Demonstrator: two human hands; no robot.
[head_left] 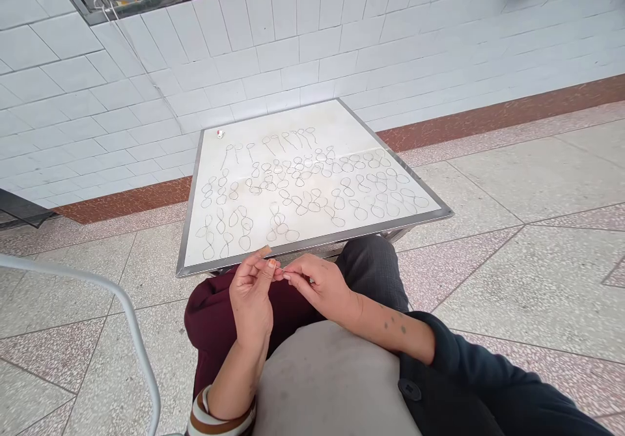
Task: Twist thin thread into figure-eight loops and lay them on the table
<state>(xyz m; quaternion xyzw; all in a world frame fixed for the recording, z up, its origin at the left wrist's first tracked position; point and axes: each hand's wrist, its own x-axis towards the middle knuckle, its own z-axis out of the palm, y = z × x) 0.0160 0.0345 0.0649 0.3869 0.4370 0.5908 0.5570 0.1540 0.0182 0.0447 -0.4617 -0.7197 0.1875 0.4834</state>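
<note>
My left hand [254, 293] is raised above my lap, its thumb and fingertips pinched together. My right hand [325, 286] meets it from the right, thumb and forefinger also pinched. Between the two sets of fingertips is something thin and pale, too small to make out. A brownish strip or wrap shows at one left fingertip. Just beyond my hands stands a white table [234, 133] with a metal edge. Many thin wire-like loops [361, 213] lie on it in rows, several shaped like a figure eight.
A small white and red object [221, 134] sits at the table's far left corner. Behind the table rises a white tiled wall [293, 52]. A pale curved metal tube [129, 312] stands on the left over the speckled floor [527, 280].
</note>
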